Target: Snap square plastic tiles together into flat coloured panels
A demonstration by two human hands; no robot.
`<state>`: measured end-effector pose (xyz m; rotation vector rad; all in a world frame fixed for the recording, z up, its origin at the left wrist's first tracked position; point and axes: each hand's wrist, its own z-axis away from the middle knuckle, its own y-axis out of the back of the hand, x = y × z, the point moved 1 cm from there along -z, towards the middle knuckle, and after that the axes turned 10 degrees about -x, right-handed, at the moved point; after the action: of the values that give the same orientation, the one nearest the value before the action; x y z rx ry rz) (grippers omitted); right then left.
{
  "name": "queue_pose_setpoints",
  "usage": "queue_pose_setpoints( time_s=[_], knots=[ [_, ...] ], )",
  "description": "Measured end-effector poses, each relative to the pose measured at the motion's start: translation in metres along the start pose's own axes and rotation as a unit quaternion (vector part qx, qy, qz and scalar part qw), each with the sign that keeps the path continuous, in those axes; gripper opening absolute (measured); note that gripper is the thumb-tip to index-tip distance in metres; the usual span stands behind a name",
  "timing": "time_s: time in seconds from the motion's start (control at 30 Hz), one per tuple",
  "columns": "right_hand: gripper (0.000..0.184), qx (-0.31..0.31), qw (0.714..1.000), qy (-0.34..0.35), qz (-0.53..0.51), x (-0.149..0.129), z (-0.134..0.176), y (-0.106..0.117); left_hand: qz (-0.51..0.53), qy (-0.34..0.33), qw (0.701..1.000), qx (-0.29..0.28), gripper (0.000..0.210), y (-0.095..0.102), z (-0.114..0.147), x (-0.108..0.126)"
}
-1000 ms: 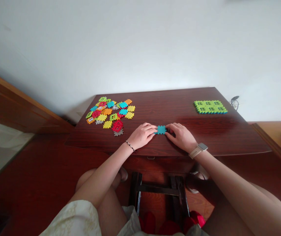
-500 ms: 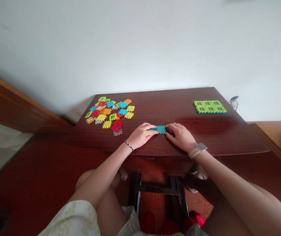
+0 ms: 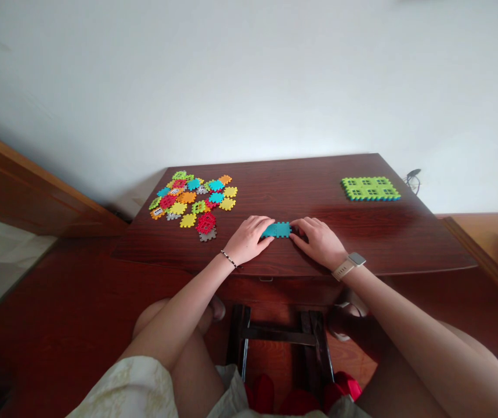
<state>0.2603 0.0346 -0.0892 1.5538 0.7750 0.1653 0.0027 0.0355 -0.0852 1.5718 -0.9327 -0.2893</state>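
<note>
Two blue interlocking tiles (image 3: 279, 230) lie edge to edge on the dark wooden table (image 3: 301, 186), forming a short strip with toothed edges. My left hand (image 3: 251, 237) grips the strip's left end, thumb at the near edge and fingers at the far edge. At the right end, my right hand (image 3: 316, 238) has its thumb and fingers closed about the edge. Part of the left tile is hidden under my left fingers.
A loose pile of red, yellow, green, orange, blue and grey toothed tiles (image 3: 187, 197) spreads over the table's left side. At the back right lies a flat block of joined green tiles (image 3: 370, 188) with window cut-outs, blue beneath. A wall stands behind.
My left fingers have drawn apart and back to the left, uncovering more of the left blue tile. My right hand stays at the right end.
</note>
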Motion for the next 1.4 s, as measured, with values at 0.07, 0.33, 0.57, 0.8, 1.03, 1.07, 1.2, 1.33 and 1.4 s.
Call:
queue_pose_setpoints(
  time_s=[0.07, 0.33, 0.57, 0.8, 1.03, 1.07, 1.2, 1.33, 1.4],
  knots=[
    [0.026, 0.0, 1.0, 0.001, -0.001, 0.0, 0.0, 0.0, 0.004, 0.0, 1.0, -0.003, 0.043, -0.001, 0.0, -0.001],
    [0.026, -0.008, 1.0, 0.007, -0.016, 0.004, -0.001, 0.0, 0.075, 0.008, 0.997, 0.011, 0.044, -0.004, 0.003, -0.01],
    [0.023, -0.016, 0.999, 0.016, -0.042, 0.008, -0.003, -0.001, 0.1, 0.011, 0.995, 0.013, 0.042, -0.003, 0.0, -0.013],
    [0.019, -0.019, 0.998, 0.013, -0.058, 0.008, -0.005, 0.0, 0.093, 0.013, 0.995, 0.015, 0.041, -0.003, -0.001, -0.012],
    [0.021, -0.011, 1.0, 0.004, -0.016, 0.0, -0.003, 0.0, 0.009, -0.019, 1.0, -0.005, 0.036, -0.001, -0.001, 0.002],
    [0.021, -0.012, 1.0, 0.005, -0.014, -0.001, -0.003, 0.001, 0.002, -0.017, 1.0, -0.007, 0.036, -0.002, -0.001, 0.003],
    [0.021, -0.012, 1.0, 0.01, -0.007, -0.001, -0.002, 0.002, -0.004, -0.011, 1.0, -0.008, 0.035, -0.003, 0.0, 0.003],
    [0.021, -0.013, 1.0, 0.011, -0.003, -0.001, -0.002, 0.001, -0.008, -0.012, 1.0, -0.008, 0.035, -0.003, 0.001, 0.003],
    [0.022, -0.014, 1.0, 0.01, -0.003, 0.0, -0.002, 0.001, -0.01, -0.011, 1.0, -0.01, 0.034, -0.003, 0.001, 0.004]
  ],
)
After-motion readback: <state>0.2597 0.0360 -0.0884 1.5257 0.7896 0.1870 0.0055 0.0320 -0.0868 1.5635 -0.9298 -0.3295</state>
